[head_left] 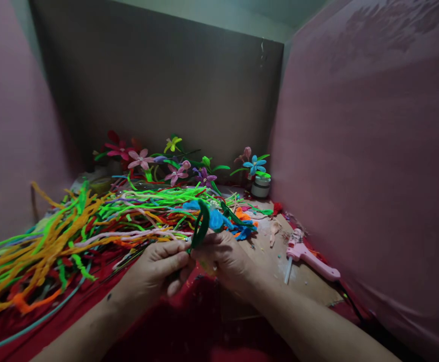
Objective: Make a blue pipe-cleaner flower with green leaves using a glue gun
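Observation:
Both of my hands meet low in the middle, around a dark green pipe cleaner (203, 226) bent into a narrow upright loop. My left hand (166, 264) pinches its lower end between thumb and fingers. On the other side, my right hand (225, 254) closes its fingers at the base of the same loop; its fingertips are partly hidden. Just behind the loop lie blue pipe cleaner pieces (216, 219) and orange ones (244, 215).
A large heap of coloured pipe cleaners (91, 221) spreads to the left. Finished pipe cleaner flowers (141, 159) stand along the back wall. A pink glue gun (312, 259) lies on cardboard (264, 271) at right, near a small jar (260, 186). Pink walls (373, 151) flank the space.

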`<state>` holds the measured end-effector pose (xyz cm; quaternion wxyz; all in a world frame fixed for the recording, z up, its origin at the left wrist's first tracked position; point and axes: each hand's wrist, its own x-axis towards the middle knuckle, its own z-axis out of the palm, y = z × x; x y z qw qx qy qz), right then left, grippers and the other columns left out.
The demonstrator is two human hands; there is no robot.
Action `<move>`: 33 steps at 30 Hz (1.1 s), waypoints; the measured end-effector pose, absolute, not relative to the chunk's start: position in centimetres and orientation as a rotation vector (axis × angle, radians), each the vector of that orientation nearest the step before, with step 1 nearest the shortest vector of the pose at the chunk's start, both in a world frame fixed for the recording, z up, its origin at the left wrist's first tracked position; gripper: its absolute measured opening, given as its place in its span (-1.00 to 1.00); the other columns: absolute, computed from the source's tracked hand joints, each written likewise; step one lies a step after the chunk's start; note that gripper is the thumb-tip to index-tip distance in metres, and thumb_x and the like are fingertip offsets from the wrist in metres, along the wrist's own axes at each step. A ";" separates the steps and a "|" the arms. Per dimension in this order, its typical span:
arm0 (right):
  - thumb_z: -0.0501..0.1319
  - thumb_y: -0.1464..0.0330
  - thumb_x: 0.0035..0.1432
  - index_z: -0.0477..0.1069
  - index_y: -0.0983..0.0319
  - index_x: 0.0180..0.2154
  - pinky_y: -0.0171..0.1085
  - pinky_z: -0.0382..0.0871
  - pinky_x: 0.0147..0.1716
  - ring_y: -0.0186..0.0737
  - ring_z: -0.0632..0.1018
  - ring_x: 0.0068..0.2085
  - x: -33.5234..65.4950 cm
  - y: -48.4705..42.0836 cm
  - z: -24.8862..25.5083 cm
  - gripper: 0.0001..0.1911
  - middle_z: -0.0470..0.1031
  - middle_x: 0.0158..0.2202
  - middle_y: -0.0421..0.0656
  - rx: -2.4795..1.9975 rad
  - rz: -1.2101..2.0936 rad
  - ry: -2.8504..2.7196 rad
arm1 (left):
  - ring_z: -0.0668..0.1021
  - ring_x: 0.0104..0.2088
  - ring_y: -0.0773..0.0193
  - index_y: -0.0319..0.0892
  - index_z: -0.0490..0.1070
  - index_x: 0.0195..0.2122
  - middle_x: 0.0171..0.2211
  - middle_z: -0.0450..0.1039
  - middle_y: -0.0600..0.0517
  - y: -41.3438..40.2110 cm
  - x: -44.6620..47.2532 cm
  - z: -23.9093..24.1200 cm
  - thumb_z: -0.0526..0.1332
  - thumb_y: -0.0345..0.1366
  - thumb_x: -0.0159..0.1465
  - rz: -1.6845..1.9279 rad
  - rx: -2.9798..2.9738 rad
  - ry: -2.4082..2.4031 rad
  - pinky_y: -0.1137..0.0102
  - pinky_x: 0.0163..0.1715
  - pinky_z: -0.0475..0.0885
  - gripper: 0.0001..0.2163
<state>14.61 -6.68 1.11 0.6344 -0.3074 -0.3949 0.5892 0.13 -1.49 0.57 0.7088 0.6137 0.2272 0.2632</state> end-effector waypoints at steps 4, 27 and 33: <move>0.37 0.45 -0.27 0.43 0.24 -0.57 -0.34 0.21 -0.47 -0.38 0.32 -0.54 14.2 -7.3 1.3 -0.87 0.37 -0.58 -0.28 -0.623 1.424 -0.970 | 0.06 -0.85 0.56 -0.24 0.34 -0.57 -0.80 0.15 0.19 -1.1 -0.2 -0.5 0.32 -0.07 0.00 0.339 1.082 0.303 0.57 -0.85 -0.05 -0.69; 0.34 0.30 -0.18 0.43 0.22 -0.52 -0.24 0.26 -0.28 -0.22 0.40 -0.36 14.9 -7.1 1.2 -0.84 0.44 -0.44 -0.20 -1.078 0.912 -1.141 | 0.12 -0.68 0.52 -0.21 0.21 -0.59 -0.69 0.06 0.21 -2.9 1.4 0.7 0.17 -0.22 0.16 0.862 1.575 0.748 0.57 -0.70 0.01 -0.75; 0.33 0.36 -0.15 0.45 0.24 -0.52 -0.28 0.25 -0.34 -0.31 0.39 -0.42 15.6 -6.6 0.4 -0.90 0.42 -0.49 -0.24 -0.790 1.224 -1.044 | 0.06 -0.78 0.58 -0.23 0.24 -0.56 -0.73 0.15 0.21 -2.3 0.9 0.8 0.20 -0.25 0.16 0.614 1.173 0.460 0.60 -0.76 -0.04 -0.77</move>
